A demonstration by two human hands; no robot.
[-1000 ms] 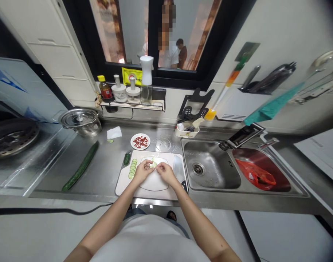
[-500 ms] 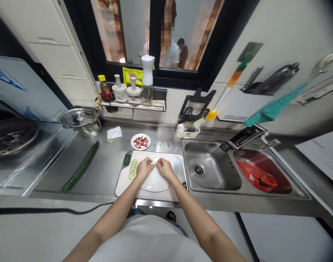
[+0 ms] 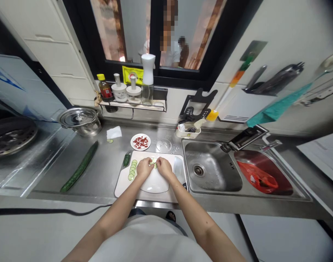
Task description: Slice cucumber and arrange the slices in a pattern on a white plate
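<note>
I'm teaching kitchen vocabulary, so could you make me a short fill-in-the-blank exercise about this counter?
The left hand and right hand are over a plate whose colour is ____.
On the cutting board, the row of cucumber slices lies to the ____ of that plate.
The plastic bag in the right-hand sink basin is coloured ____.
The bottle at the left end of the wall shelf has a ____ cap.

Missing words: white; left; red; yellow.
</note>
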